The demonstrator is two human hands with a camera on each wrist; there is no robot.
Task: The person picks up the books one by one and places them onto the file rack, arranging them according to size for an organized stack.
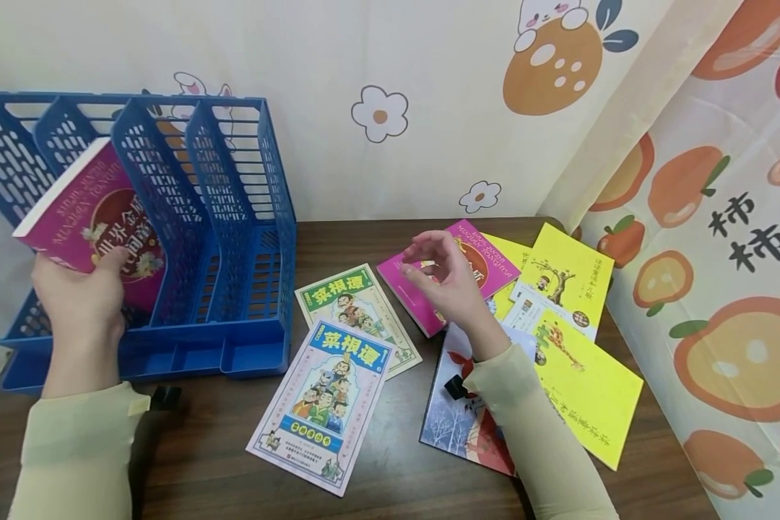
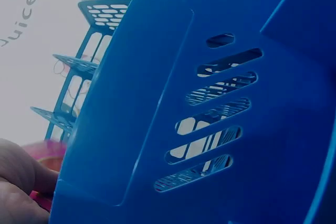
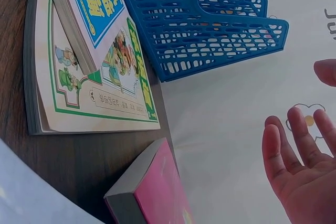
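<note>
In the head view my left hand (image 1: 81, 300) grips a thick magenta book (image 1: 107, 213) by its lower part, thumb across the cover. The book stands tilted inside a left-hand compartment of the blue file rack (image 1: 204, 339). Only part of that hand shows in the left wrist view, beside the rack's side panel (image 2: 142, 98). My right hand (image 1: 451, 278) hovers above a second magenta book (image 1: 406, 292), fingers loosely bent and holding nothing. In the right wrist view the right hand (image 3: 307, 166) has its fingers spread, apart from the pink-covered book (image 3: 163, 192).
Two comic-covered books, one lilac (image 1: 318, 408) and one cream (image 1: 364, 310), overlap on the wooden table (image 1: 390, 462) right of the rack. Farther right lie yellow books (image 1: 588, 383) and a blue-and-red picture book (image 1: 451, 404). A patterned curtain (image 1: 416, 72) hangs behind.
</note>
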